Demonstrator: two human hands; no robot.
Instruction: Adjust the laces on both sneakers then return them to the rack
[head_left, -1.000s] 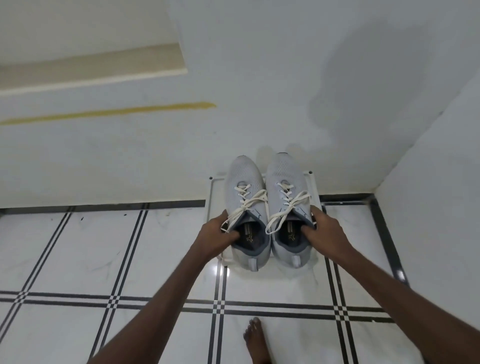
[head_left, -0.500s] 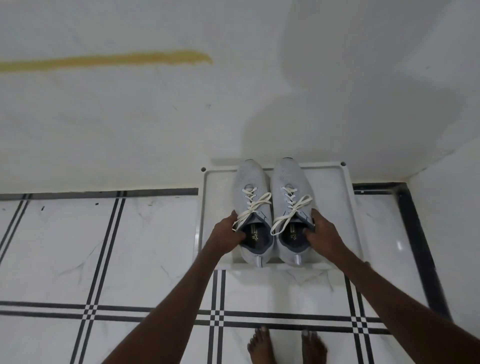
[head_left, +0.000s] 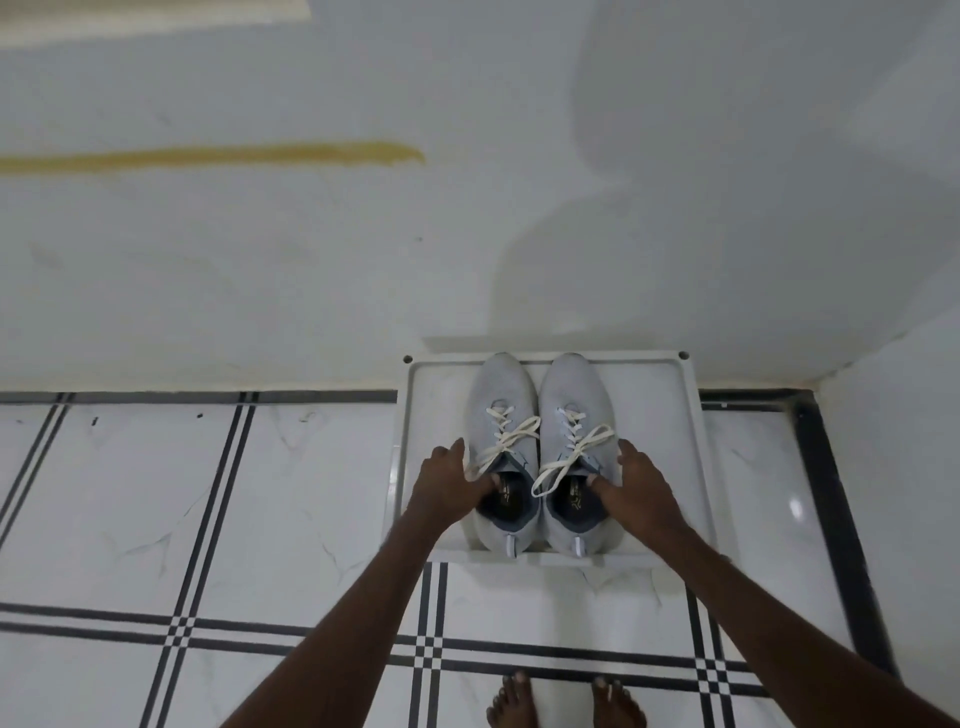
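Two light grey sneakers with cream laces stand side by side, toes toward the wall, on a low white rack tray (head_left: 670, 410). My left hand (head_left: 445, 483) grips the outer collar of the left sneaker (head_left: 501, 395), thumb inside the opening. My right hand (head_left: 636, 486) grips the outer collar of the right sneaker (head_left: 574, 387) the same way, thumb inside. Loose lace ends trail across both tongues toward the heels.
The tray sits on a white tiled floor (head_left: 291, 499) with black stripe lines, against a white wall (head_left: 363, 270) that has a yellow streak. A second wall (head_left: 904, 447) closes the corner on the right. My bare feet (head_left: 566, 704) stand just behind.
Both sneakers came down from a lifted position onto the tray and now rest flat on it. My hands stay on the collars; my view has tilted further downward.
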